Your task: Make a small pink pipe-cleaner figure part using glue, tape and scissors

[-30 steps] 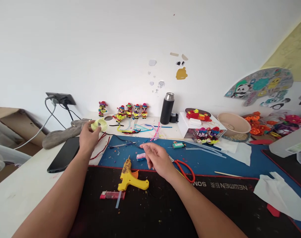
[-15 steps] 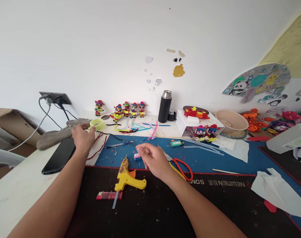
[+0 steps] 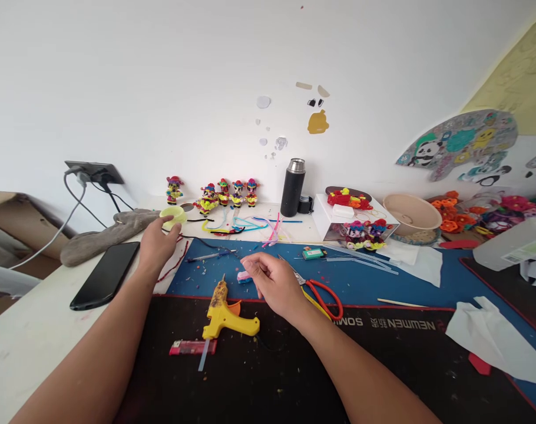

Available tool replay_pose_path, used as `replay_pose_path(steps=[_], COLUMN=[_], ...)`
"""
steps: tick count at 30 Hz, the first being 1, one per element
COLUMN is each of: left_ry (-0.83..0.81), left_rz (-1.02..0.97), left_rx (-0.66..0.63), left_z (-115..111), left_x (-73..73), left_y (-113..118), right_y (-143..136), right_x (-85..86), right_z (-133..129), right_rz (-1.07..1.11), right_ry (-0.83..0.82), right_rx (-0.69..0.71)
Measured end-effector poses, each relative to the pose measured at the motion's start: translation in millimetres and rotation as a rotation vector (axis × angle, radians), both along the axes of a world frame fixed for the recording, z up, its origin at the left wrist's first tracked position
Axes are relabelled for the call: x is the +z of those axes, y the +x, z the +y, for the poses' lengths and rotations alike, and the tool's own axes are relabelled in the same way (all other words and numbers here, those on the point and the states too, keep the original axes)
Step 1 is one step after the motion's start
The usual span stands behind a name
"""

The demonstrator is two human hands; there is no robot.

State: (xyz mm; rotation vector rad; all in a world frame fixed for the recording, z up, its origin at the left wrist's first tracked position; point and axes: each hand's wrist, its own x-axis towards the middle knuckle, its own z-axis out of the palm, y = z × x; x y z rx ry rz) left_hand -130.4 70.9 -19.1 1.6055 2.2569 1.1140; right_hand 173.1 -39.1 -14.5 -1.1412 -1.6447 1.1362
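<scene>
At the back left, my left hand (image 3: 158, 242) has its index finger and thumb on the rim of a pale yellow-green roll of tape (image 3: 174, 215). My right hand (image 3: 272, 280) is closed in a pinch above the blue mat; whatever sits between its fingertips is hidden. Just under those fingers shows a small pink and blue piece (image 3: 244, 277). Scissors with red and yellow handles (image 3: 324, 297) lie partly behind my right wrist. Between my forearms rests a yellow hot glue gun (image 3: 226, 318), its glue stick poking out at the rear.
A red lighter (image 3: 192, 347) lies beside the glue gun, and a black phone (image 3: 106, 277) left of my forearm. Several small figurines (image 3: 208, 199) stand along the wall near a black thermos (image 3: 293, 188). Pipe cleaners (image 3: 250, 225), a white box (image 3: 356, 221) and a bowl (image 3: 412, 213) are further back.
My left hand has shifted from the grey cloth-like bundle rightward onto the tape roll, uncovering more of the phone. My right hand keeps its pinch in nearly the same place.
</scene>
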Motion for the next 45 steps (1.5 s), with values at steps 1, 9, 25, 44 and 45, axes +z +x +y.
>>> replay_pose_path(steps=[1, 9, 25, 44, 45], left_ry=[0.021, 0.070, -0.040, -0.040, -0.041], left_rz=[0.009, -0.022, 0.171, -0.505, -0.484], left_rx=[-0.013, -0.490, -1.070, -0.858, -0.870], left_z=[-3, -43, -63, -75, -76], left_x=[2.6, 21.0, 4.0, 23.6, 24.5], left_y=[3, 62, 98, 104, 104], right_y=[0, 8, 3, 3, 2], right_x=[2.6, 9.9, 2.3, -2.4, -2.8], right_z=[0, 13, 11, 17, 16], right_rz=[0.024, 0.273, 0.216, 0.363, 0.367], right_ry=[-0.001, -0.042, -0.070, -0.190, -0.197], right_rx=[-0.014, -0.185, -0.139, -0.085, -0.072])
